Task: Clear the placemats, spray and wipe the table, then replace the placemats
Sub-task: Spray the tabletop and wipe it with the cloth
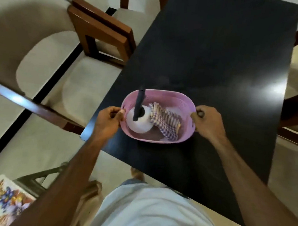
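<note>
While the pink basket [164, 96] sat on the black table [223, 47] at the centre of the frame, the left hand [107, 119] and right hand [208, 121] curled their fingers around its ends; inside stood a white spray bottle [140, 123] beside a checked cloth [165, 122]

A dark, glossy rectangular table [213, 55] carries a pink oval basket [164, 96] near its front edge. Inside the basket, a white spray bottle [141, 123] with a black nozzle stands at the left; a purple-and-white checked cloth [165, 123] lies crumpled just beside it, draped toward the right. A floral placemat [3, 202] lies off the table, lower left.
</note>
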